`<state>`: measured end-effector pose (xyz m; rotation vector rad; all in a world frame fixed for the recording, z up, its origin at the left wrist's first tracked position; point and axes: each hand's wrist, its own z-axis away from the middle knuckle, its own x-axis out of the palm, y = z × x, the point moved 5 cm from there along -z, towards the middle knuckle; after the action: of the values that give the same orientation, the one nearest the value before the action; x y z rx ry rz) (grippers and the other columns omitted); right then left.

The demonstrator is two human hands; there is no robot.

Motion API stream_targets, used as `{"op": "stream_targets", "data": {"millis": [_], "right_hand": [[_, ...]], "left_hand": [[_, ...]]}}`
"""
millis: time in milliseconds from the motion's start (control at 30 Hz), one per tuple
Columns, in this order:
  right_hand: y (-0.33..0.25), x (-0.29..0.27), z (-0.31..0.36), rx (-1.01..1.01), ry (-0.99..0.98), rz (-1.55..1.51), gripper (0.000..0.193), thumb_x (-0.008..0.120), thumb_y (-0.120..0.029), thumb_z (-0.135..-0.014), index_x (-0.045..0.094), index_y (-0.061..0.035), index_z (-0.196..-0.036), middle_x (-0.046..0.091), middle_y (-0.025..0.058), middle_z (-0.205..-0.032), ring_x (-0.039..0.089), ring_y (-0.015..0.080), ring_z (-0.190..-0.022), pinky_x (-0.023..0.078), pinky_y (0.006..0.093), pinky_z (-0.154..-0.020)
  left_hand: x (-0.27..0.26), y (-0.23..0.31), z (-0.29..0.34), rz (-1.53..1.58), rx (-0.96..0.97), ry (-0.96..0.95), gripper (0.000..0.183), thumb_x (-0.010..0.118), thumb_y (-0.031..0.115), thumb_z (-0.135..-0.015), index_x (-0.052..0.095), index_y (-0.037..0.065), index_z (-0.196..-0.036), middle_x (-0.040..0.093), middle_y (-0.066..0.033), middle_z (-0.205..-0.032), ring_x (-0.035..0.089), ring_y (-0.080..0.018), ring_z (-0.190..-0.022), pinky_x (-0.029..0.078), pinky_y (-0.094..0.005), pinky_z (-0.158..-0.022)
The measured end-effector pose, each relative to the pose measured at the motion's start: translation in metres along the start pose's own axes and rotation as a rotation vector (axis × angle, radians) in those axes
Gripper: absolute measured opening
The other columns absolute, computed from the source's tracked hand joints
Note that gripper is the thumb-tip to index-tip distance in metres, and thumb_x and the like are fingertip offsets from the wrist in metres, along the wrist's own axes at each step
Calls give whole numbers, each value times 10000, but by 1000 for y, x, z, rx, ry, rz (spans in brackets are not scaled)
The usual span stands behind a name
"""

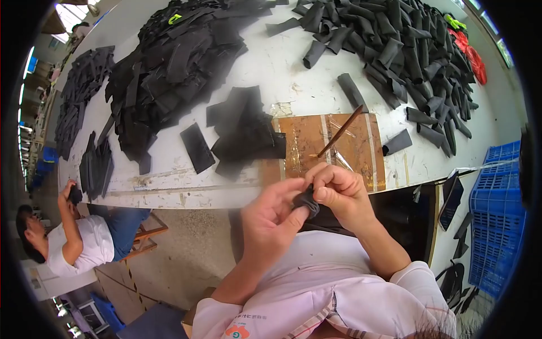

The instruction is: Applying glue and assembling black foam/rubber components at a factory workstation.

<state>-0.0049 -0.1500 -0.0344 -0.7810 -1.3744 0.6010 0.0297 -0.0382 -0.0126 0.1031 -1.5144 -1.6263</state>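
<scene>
Just in front of my body, at the table's near edge, both hands work on a small crumpled black fabric piece (306, 203). My left hand (270, 217) grips it from the left between thumb and fingers. My right hand (343, 195) pinches its upper end, fingers curled. Beyond the hands is a brown taped board (307, 133), with a slim brown stick (340, 133) slanting over it; whether the stick lies flat or stands up I cannot tell. Flat black pieces (245, 133) overlap the board's left side, and one rectangular piece (197, 148) lies apart.
A large heap of flat black pieces (175, 68) covers the left of the white table (282, 62). Rolled black tubes (389, 51) pile up at the right, near a red plastic bag (471, 56). Blue crates (494, 214) stand right. A co-worker (84, 240) sits at left.
</scene>
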Motion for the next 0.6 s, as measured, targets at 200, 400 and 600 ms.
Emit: {"op": "stream_targets", "data": {"millis": [200, 400, 600], "right_hand": [[-56, 20, 9, -644, 179, 1048, 198, 673, 17, -612, 535, -25, -747, 528, 91, -804, 517, 184, -668, 430, 255, -533], [-94, 29, 9, -625, 248, 1136, 204, 691, -18, -608, 537, -38, -740, 464, 62, -788, 469, 176, -704, 414, 263, -573], [-127, 34, -3, -346, 75, 607, 274, 666, -256, -732, 520, -30, -682, 428, 14, -753, 374, 114, -740, 308, 213, -644]], "left_hand": [[12, 20, -14, -587, 751, 346, 106, 581, -38, -768, 553, -35, -871, 584, -100, -838, 452, -30, -509, 352, -140, -432], [30, 35, -33, 43, 417, 174, 110, 578, -42, -756, 482, -15, -803, 592, -172, -873, 461, -40, -465, 343, -139, -364], [72, 72, -44, 803, 47, -596, 240, 470, -113, -743, 415, -22, -958, 515, -147, -750, 357, -38, -349, 284, -151, -311]]}}
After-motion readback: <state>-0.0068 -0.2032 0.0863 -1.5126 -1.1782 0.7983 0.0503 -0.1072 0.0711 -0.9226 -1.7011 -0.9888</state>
